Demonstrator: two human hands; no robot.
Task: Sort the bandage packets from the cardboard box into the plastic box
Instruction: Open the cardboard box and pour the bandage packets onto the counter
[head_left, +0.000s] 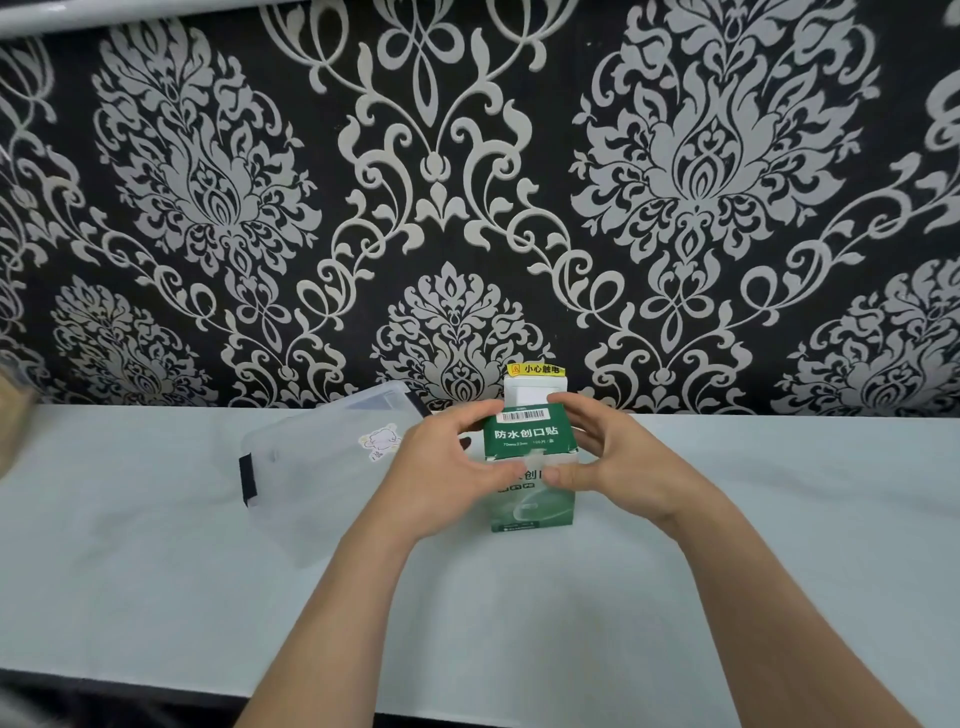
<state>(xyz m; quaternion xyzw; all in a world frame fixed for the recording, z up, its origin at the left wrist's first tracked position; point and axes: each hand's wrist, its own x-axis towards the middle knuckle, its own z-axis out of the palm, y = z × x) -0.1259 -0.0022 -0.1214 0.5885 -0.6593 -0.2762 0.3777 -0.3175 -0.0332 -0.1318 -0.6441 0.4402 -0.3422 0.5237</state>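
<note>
While left grip (447, 467) and right grip (618, 457) clasp cardboard box (530, 441) | plastic box (322, 467) just left

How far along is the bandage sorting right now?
Early stage. Done: the cardboard box has its top flap open. In hand: the left hand and right hand both grip that box, upright on the table. Left: no packets are out, and the plastic box beside it shows none inside.

The pale bench (156, 571) carries a clear plastic box (311, 467) and, just beside it, an upright green cardboard box (530, 509).
</note>
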